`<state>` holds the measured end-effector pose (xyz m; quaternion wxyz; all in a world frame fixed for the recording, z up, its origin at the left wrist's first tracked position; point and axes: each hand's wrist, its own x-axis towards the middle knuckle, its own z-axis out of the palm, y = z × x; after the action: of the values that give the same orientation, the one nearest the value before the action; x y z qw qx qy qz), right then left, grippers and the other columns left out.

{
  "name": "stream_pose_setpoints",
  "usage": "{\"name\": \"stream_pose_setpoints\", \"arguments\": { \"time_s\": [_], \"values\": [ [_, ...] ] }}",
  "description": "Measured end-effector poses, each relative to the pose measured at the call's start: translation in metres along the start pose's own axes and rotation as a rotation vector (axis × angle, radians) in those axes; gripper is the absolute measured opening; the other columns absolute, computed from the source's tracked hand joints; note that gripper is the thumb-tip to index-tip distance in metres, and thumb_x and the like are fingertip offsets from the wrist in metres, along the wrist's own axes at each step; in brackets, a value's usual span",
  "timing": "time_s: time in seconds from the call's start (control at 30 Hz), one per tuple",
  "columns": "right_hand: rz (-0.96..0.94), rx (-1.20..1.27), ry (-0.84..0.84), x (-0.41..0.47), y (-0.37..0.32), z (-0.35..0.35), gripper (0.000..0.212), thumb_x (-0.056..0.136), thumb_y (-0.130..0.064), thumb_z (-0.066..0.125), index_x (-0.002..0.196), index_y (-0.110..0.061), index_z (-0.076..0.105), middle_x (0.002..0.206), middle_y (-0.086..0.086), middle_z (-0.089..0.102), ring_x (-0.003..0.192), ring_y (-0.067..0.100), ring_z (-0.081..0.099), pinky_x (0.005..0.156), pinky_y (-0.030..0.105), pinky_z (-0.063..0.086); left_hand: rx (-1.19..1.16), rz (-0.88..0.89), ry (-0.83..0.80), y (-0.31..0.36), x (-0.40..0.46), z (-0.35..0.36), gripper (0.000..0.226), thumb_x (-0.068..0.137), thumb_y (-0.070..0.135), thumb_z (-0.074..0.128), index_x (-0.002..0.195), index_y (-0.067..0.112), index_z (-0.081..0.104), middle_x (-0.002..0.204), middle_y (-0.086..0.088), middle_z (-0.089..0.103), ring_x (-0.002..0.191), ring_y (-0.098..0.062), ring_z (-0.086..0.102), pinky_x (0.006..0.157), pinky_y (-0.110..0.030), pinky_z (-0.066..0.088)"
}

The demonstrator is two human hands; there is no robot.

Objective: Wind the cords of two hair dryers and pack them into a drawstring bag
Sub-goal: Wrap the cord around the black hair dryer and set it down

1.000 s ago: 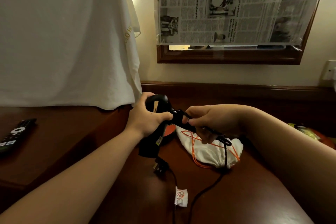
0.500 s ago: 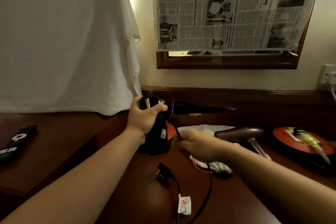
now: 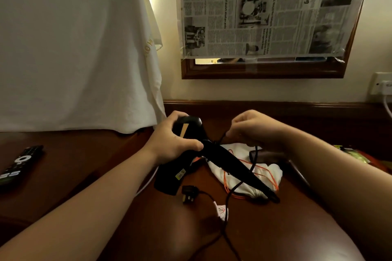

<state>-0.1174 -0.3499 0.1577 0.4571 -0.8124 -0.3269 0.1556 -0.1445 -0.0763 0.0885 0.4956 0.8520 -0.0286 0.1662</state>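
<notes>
The left hand [image 3: 172, 144] is wrapped around the body of a black hair dryer [image 3: 186, 154], fingers curled over its top and thumb pressed along the side, holding it just above the dark wooden desk [image 3: 265, 229]. The dryer's folding handle [image 3: 235, 167] slants down to the right across a white drawstring bag [image 3: 266, 176], which lies on the desk just right of the dryer. The bag looks flat, with its gathered mouth toward the viewer and its orange drawstring [image 3: 250, 174] looped loose over the cloth; whether anything is inside cannot be told. The right hand [image 3: 254, 129] hovers above the bag with fingertips pinched on the black cord [image 3: 239, 186], which hangs down in front of the bag and trails over the desk to a white tag [image 3: 220, 212] and a plug [image 3: 189, 194] lying just below the dryer. A second, brownish hair dryer [image 3: 265, 155] rests behind the bag, partly hidden by the right forearm. A remote control [image 3: 20, 163] lies well left of the dryer.
</notes>
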Motion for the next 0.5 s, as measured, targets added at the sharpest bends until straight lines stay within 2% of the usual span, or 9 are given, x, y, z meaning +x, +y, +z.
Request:
{"name": "stream_pose_setpoints", "arguments": {
  "time_s": [0.03, 0.07, 0.13, 0.2, 0.27, 0.4, 0.5],
  "values": [
    [0.029, -0.013, -0.058, 0.018, 0.003, 0.014, 0.04, 0.096, -0.013, 0.064, 0.057, -0.022, 0.069, 0.054, -0.003, 0.046, 0.043, 0.009, 0.036, 0.046, 0.025, 0.024, 0.002, -0.009, 0.023, -0.001, 0.0, 0.002, 0.076, 0.048, 0.042, 0.093, 0.117, 0.035, 0.06, 0.109, -0.005, 0.071, 0.096, -0.025, 0.076, 0.079, -0.041, 0.066],
    [0.006, 0.004, -0.112, 0.023, 0.004, 0.012, 0.038, 0.099, -0.011, 0.06, 0.063, -0.018, 0.07, 0.055, -0.001, 0.046, 0.041, 0.009, 0.034, 0.045, 0.025, 0.023, -0.021, -0.02, 0.052, -0.002, 0.0, 0.003, 0.075, 0.05, 0.039, 0.093, 0.117, 0.033, 0.06, 0.108, -0.005, 0.071, 0.095, -0.026, 0.076, 0.08, -0.043, 0.066],
    [0.067, 0.023, -0.127, 0.031, 0.006, 0.015, 0.021, 0.101, -0.006, 0.053, 0.09, 0.0, 0.07, 0.059, 0.007, 0.051, 0.038, 0.01, 0.036, 0.04, 0.021, 0.024, -0.08, -0.029, 0.108, -0.004, 0.001, 0.003, 0.075, 0.048, 0.039, 0.094, 0.116, 0.031, 0.062, 0.106, -0.006, 0.073, 0.094, -0.028, 0.077, 0.083, -0.049, 0.066],
    [0.105, 0.012, -0.182, 0.025, -0.001, 0.013, 0.022, 0.103, -0.004, 0.047, 0.111, 0.008, 0.063, 0.067, 0.014, 0.057, 0.039, 0.011, 0.04, 0.039, 0.02, 0.029, -0.105, -0.021, 0.143, -0.005, 0.001, 0.003, 0.076, 0.043, 0.044, 0.093, 0.111, 0.033, 0.062, 0.104, -0.005, 0.074, 0.093, -0.029, 0.077, 0.084, -0.053, 0.065],
    [0.12, -0.04, -0.223, 0.023, 0.004, 0.02, 0.023, 0.106, -0.01, 0.045, 0.12, -0.001, 0.061, 0.072, 0.014, 0.06, 0.044, 0.014, 0.045, 0.042, 0.021, 0.035, -0.098, -0.015, 0.163, -0.004, -0.001, 0.003, 0.075, 0.042, 0.045, 0.092, 0.109, 0.035, 0.062, 0.103, -0.004, 0.074, 0.092, -0.027, 0.077, 0.084, -0.054, 0.065],
    [0.17, -0.191, -0.285, 0.022, 0.011, 0.021, 0.019, 0.11, -0.033, 0.045, 0.122, -0.031, 0.06, 0.072, 0.008, 0.061, 0.056, 0.015, 0.057, 0.062, 0.032, 0.046, -0.056, -0.004, 0.193, -0.005, -0.002, 0.001, 0.079, 0.043, 0.048, 0.092, 0.114, 0.033, 0.061, 0.105, -0.002, 0.075, 0.093, -0.026, 0.077, 0.084, -0.053, 0.066],
    [0.235, -0.208, -0.281, 0.02, 0.015, 0.019, 0.019, 0.11, -0.039, 0.044, 0.123, -0.044, 0.056, 0.077, 0.01, 0.062, 0.054, 0.016, 0.056, 0.058, 0.034, 0.046, -0.069, -0.012, 0.221, -0.008, -0.001, -0.001, 0.077, 0.047, 0.044, 0.092, 0.116, 0.032, 0.06, 0.104, -0.003, 0.074, 0.092, -0.026, 0.077, 0.084, -0.052, 0.066]
  ]
}}
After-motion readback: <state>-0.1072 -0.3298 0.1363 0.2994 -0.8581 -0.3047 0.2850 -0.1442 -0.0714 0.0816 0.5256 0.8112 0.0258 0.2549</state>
